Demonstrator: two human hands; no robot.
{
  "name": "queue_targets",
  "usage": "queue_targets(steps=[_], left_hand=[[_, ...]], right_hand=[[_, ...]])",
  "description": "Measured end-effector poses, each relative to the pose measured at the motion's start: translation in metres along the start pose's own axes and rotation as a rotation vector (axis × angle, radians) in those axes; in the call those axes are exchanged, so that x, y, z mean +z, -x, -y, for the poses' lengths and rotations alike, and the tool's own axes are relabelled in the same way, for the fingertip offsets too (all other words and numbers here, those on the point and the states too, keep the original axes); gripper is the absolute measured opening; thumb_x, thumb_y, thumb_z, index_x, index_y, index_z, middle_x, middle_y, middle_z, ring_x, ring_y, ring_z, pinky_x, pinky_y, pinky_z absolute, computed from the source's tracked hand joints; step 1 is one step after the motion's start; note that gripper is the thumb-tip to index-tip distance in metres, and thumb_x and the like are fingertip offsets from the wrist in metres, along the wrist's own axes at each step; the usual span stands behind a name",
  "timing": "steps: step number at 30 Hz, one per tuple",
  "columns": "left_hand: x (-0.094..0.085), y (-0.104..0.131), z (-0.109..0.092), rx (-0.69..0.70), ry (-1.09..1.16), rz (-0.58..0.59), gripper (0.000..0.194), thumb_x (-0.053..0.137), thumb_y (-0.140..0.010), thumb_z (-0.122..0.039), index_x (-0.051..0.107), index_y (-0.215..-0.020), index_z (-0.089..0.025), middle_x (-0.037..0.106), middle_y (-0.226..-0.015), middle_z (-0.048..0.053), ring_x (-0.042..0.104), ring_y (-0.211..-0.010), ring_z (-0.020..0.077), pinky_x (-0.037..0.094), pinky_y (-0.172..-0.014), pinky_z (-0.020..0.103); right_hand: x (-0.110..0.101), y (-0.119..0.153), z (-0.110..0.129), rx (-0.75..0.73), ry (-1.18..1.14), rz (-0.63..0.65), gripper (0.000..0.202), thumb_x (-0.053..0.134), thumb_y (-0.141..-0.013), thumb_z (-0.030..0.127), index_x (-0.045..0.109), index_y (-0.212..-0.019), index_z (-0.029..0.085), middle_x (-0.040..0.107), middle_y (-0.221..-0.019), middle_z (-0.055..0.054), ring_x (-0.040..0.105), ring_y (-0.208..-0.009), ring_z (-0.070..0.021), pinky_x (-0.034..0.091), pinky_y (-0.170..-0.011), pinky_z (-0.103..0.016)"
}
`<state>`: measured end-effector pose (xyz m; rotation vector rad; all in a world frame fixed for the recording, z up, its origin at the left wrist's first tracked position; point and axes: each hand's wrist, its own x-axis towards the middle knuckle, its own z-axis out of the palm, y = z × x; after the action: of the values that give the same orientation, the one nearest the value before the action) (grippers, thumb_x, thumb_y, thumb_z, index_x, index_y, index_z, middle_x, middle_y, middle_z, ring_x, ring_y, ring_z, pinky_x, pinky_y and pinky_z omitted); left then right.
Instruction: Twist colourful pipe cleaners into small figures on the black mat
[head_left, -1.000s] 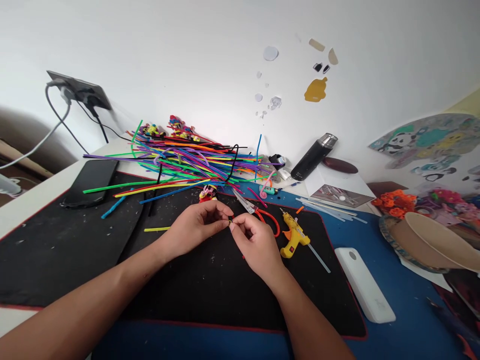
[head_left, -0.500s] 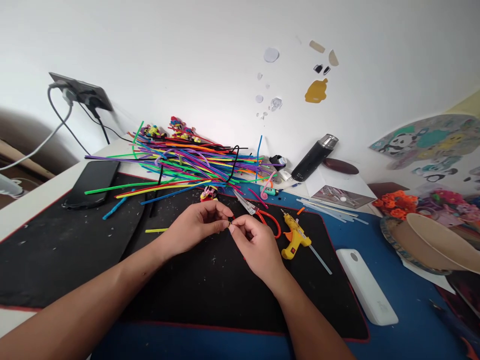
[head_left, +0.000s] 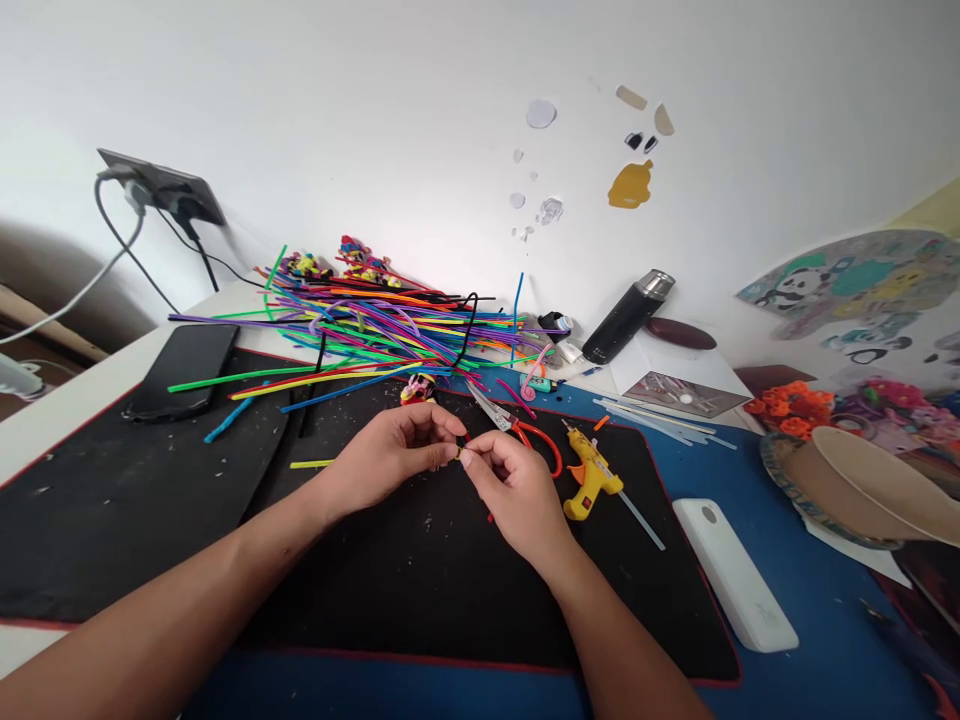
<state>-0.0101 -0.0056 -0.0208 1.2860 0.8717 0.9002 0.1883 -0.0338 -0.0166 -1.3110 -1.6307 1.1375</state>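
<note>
Pale wall [head_left: 360,120] rises behind the desk, with paper shapes stuck on it, among them a mustard cutout [head_left: 630,186], and a socket [head_left: 161,187] with plugs at the far left. Black mats [head_left: 420,590] with red edges cover much of the desk, and a blue surface [head_left: 806,590] shows on the right. Over the middle of the mat, the left hand [head_left: 386,450] and right hand [head_left: 519,492] meet at the fingertips, both pinched narrow on a tiny piece [head_left: 460,454], partly yellow, its shape too small and covered to tell. Just beyond the left hand sits a small figure [head_left: 417,388]; a yellow strip [head_left: 310,464] lies beside the left wrist, partly hidden by it. Behind them spreads a heap of coloured stems [head_left: 390,320], with more figures [head_left: 358,258] at its back and a phone [head_left: 184,370] to its left. Near the right hand, red-handled scissors [head_left: 495,408] lie with the blades pointing away, and next to them a yellow glue gun [head_left: 590,475]. Farther right are a white power bank [head_left: 735,575] and a bowl [head_left: 862,480]; a dark flask [head_left: 630,315] leans near the wall.
</note>
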Motion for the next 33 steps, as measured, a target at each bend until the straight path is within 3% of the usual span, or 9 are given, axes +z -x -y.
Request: queue_targets(steps=[17,33], left_hand=[[0.0019,0.0001,0.0000,0.007,0.061,-0.006,0.026,0.085,-0.079,-0.025,0.075,-0.101,-0.017,0.071,-0.087,0.000,0.062,-0.079,0.0140,0.048,-0.074,0.027],[0.0031,-0.0003,-0.0021,0.002,0.001,-0.017,0.025,0.087,-0.079,-0.034,0.078,-0.095,-0.017,0.074,-0.089,0.003,0.063,-0.080,0.0157,0.050,-0.076,0.028]], right_hand=[[-0.0017,0.0021,0.0055,0.013,-0.016,0.026,0.017,0.064,-0.095,0.035,0.066,-0.086,0.021,0.050,-0.064,0.004,0.044,-0.056,-0.0123,0.034,-0.051,-0.025],[-0.0041,0.0010,0.0025,0.006,0.012,0.049,0.014,0.063,-0.096,0.034,0.067,-0.090,0.021,0.055,-0.067,0.004,0.049,-0.059,-0.0126,0.037,-0.052,-0.023]])
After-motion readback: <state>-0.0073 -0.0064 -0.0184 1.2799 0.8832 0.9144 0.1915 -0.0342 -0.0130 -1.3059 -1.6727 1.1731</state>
